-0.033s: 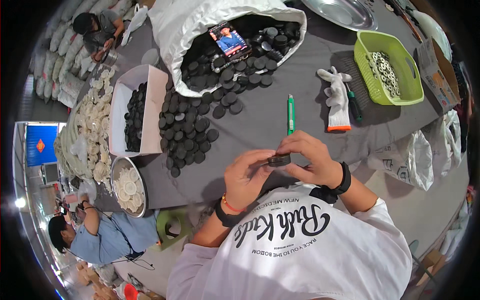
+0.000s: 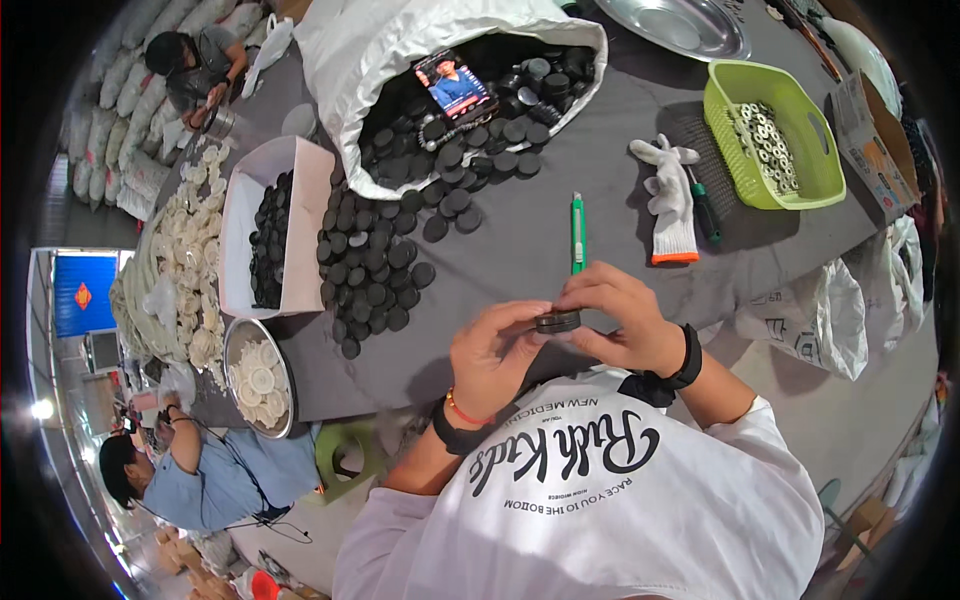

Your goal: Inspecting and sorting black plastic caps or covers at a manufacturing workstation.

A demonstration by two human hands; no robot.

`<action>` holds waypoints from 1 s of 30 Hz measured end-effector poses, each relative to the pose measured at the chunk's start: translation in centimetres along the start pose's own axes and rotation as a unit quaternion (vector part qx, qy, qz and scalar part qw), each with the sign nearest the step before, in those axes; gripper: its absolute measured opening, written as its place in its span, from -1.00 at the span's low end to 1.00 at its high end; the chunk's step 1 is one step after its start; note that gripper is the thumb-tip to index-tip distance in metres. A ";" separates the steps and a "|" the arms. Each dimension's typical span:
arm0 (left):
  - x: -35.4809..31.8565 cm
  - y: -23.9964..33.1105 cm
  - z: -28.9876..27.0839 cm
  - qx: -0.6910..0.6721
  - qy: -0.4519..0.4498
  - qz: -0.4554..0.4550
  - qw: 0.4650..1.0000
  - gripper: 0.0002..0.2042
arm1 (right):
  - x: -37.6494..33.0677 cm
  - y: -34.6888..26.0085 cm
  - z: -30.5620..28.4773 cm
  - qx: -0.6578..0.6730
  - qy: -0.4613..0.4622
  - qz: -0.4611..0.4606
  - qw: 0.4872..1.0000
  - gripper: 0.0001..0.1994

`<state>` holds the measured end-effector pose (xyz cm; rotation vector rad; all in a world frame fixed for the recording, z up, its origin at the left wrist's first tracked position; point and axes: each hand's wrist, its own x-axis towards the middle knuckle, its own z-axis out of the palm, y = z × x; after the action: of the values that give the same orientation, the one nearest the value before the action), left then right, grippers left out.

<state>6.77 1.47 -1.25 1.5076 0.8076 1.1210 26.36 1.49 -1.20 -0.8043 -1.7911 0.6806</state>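
Watching from my remote seat, I have both hands together just over the near edge of the worktop [image 2: 480,270]. The left hand [image 2: 492,360] pinches a dark round piece [image 2: 557,321] between thumb and fingers, and the right hand [image 2: 622,322] closes on it from the other side. A line runs around its rim; I can't tell whether it is one disc or two stacked.

I judge the step in hand to be close two-handed work on this piece. The next move, as I read it, calls for a steady left pinch and careful right fingertips.

The green cutter [image 2: 578,235] lies directly beyond the right fingers, so it is what I would mind most if the hands reached forward. Past it to the right are a white glove [image 2: 672,200], a screwdriver [image 2: 706,210] and, toward the right edge, a green basket [image 2: 820,172] of small pale rings [image 2: 765,145].

To the left, loose black discs [image 2: 375,275] spread from the mouth of a white sack [image 2: 345,60], where a phone [image 2: 455,85] rests on more discs. Beside them stand a white box [image 2: 303,230] of black pieces and, at the near-left corner, a metal bowl [image 2: 240,335] of pale rounds.
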 end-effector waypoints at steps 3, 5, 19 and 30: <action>0.7 -0.2 1.5 -0.072 -0.008 -0.020 0.997 -0.80 | -0.6 0.3 -1.3 -0.050 0.030 -0.028 0.998 -0.64; 1.2 -0.3 2.1 -0.079 -0.021 -0.021 0.996 -0.80 | -0.6 0.4 -2.0 -0.111 0.014 -0.067 0.991 -0.59; 2.3 -2.8 2.5 -0.167 0.019 -0.198 0.966 -0.74 | -0.1 0.7 -0.5 -0.264 0.011 0.051 0.963 -0.68; 0.9 -2.0 -3.9 -0.206 0.060 -0.303 0.929 -0.82 | 1.6 1.9 4.8 -0.238 -0.068 0.067 0.967 -0.72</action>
<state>3.50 4.10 -2.95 0.7625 0.9637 0.8426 21.79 3.52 -3.27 -1.2312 -2.0741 0.3977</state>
